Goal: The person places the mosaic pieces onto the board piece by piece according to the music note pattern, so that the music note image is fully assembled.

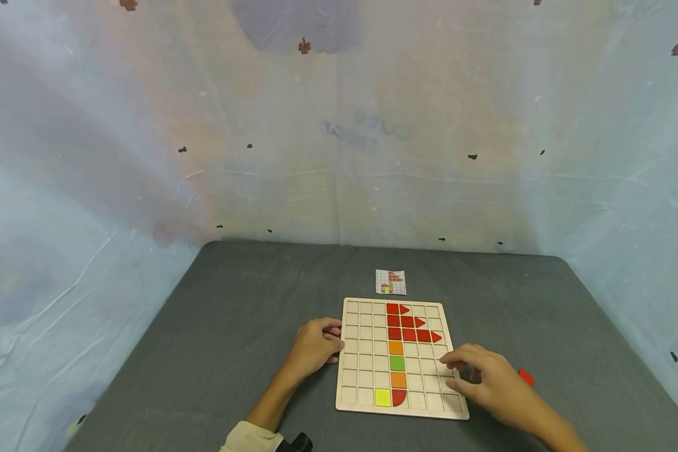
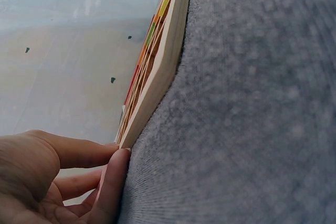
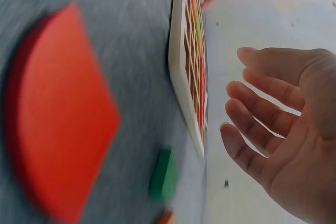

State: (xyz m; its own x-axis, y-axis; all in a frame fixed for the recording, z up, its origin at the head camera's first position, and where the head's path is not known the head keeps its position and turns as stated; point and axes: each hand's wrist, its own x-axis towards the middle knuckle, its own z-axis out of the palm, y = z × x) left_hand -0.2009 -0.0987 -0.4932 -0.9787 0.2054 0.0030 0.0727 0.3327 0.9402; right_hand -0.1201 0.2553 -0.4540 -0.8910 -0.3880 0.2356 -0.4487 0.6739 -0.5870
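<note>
A wooden grid board (image 1: 367, 361) lies flat on the table. Red squares and triangles fill parts of its upper rows, and a column of orange and green squares runs down to a red quarter-circle (image 1: 398, 397) beside a yellow square (image 1: 383, 397). My left hand (image 1: 311, 345) holds the board's left edge between thumb and finger, as the left wrist view shows. Above the board's right edge hovers my right hand (image 1: 488, 380), fingers loosely bent and apart, holding nothing. A loose red quarter-circle piece (image 3: 60, 119) lies on the table in the right wrist view.
Behind the board lies a small printed card (image 1: 390, 282) with a coloured grid pattern. In the right wrist view, a green piece (image 3: 164, 176) and part of an orange piece (image 3: 167, 217) lie on the dark grey table (image 1: 248, 301). A pale sheet (image 1: 294, 207) surrounds the table.
</note>
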